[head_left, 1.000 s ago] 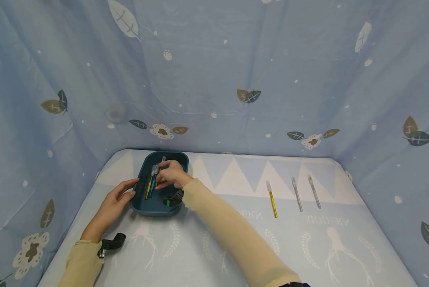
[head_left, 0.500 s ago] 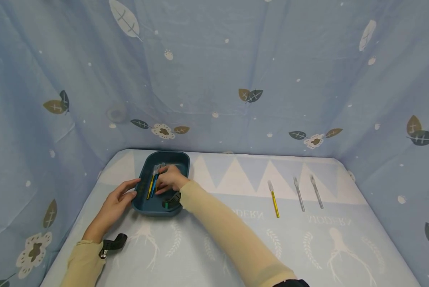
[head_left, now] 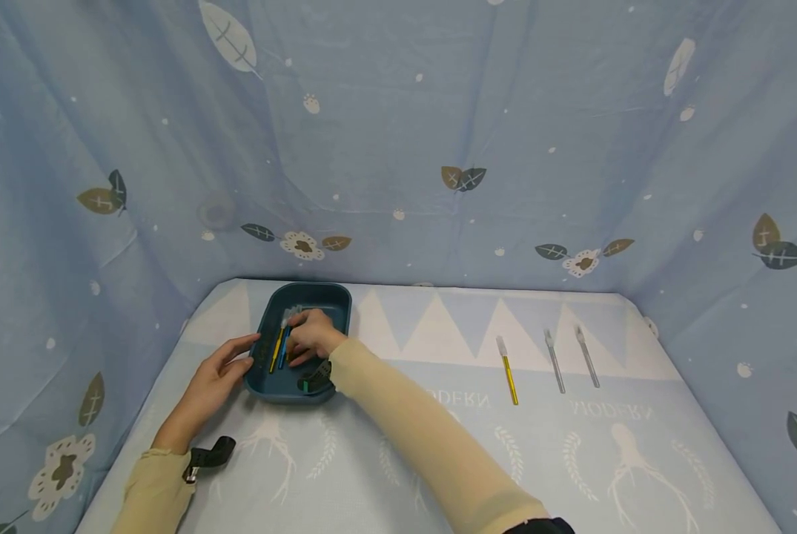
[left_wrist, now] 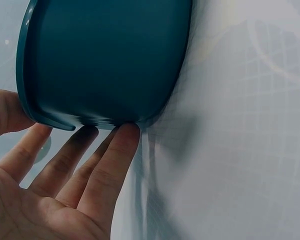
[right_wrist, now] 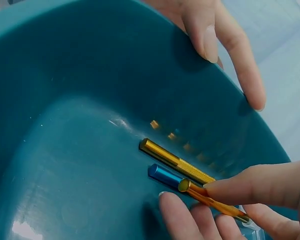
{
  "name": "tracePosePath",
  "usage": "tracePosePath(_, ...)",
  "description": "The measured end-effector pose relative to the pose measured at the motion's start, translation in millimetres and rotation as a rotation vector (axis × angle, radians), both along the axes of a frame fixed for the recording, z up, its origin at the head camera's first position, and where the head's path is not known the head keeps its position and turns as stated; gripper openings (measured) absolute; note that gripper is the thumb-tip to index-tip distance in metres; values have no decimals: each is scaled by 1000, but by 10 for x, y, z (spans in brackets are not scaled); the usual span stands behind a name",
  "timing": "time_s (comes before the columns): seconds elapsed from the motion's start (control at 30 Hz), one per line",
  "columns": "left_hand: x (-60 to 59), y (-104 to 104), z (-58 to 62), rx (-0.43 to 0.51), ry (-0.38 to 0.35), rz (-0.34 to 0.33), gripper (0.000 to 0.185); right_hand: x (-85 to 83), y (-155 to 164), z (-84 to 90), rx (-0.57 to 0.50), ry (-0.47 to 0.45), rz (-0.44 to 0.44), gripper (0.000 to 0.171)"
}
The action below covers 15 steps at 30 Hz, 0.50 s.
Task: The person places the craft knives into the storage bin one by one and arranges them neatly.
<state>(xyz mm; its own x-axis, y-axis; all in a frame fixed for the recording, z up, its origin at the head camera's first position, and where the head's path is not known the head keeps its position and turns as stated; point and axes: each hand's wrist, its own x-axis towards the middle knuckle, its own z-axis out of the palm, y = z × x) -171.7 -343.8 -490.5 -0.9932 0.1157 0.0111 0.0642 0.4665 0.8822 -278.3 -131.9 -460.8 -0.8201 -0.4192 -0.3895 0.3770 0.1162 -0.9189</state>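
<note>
A dark teal tray (head_left: 265,387) stands at the back left of the table. My left hand (head_left: 214,377) holds its left side, thumb over the rim and fingers against the outer wall in the left wrist view. Inside the tray, my right hand (head_left: 313,334) pinches a gold craft knife (right_wrist: 217,205) between thumb and fingers. That knife crosses over a blue craft knife (right_wrist: 164,174), and a second gold craft knife (right_wrist: 162,151) lies alongside on the tray floor. Their capped ends are partly hidden by the right hand in the right wrist view.
On the right of the table lie a gold craft knife (head_left: 508,374) and two silver ones (head_left: 554,363), (head_left: 588,360), spaced apart with clear caps pointing away. A patterned blue curtain (head_left: 398,148) rises behind the table and along both sides.
My right hand has come slightly down and left inside the tray, bringing the gold craft knife close beside the other two. The left hand stays at the tray's side.
</note>
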Motion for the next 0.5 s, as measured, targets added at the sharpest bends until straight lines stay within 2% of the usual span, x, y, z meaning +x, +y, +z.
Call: tracePosePath(0.5, -5, -7, 11, 5, -11, -1, 53, 27, -18, -3, 8, 13, -39, 52)
